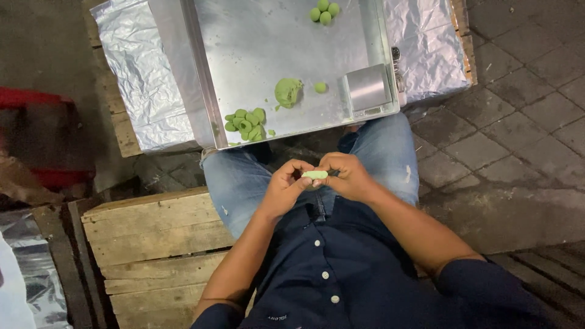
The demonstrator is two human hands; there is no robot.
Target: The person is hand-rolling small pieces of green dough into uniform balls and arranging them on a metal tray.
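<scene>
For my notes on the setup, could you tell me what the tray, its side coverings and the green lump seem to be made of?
Tray: probably steel, smooth dull-grey sheen, folded rim.
Side coverings: likely aluminium foil, crinkled and shiny.
Green lump: soft dough, matte, irregular; a similar piece is pinched between the left hand and right hand.

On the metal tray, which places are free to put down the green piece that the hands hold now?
Both hands, left hand and right hand, pinch the green piece. The metal tray is bare across its middle, between the green balls at the far edge and the dough lump. The near left corner is crowded with shaped pieces; a metal block fills the near right corner.
</scene>
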